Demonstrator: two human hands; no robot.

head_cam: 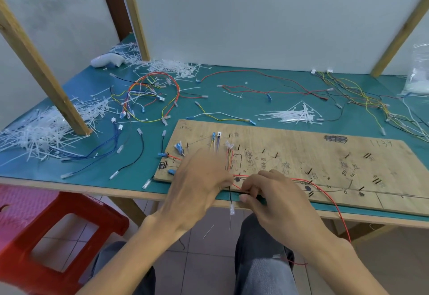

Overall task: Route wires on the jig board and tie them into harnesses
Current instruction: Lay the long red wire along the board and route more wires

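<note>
Low in the middle of the frame, the right hand [278, 199] is curled, with thumb and fingers pinching a black wire [230, 195] and a red wire [334, 206] at the near edge of the board [301, 155]. Just to its left, the left hand [199, 178] lies over the board's lower left corner. It is blurred, and whether it grips anything cannot be told. Between the hands the black wire drops below the table edge and ends in a clear terminal [232, 208]. The red wire arcs over the board behind the right hand, then falls past the right wrist toward the lap.

Above the left hand, a coloured bunch [229, 160] and blue terminals [178, 147] sit among the board's pegs. The board lies flat on the green table [92, 169], along its near edge.

Beyond the board at centre is a small pile of ties [299, 113]. A looped harness [151, 92] lies at centre left. Loose wires [359, 95] spread at upper right, beside a bag [417, 74]. A red stool [58, 236] stands at lower left.
</note>
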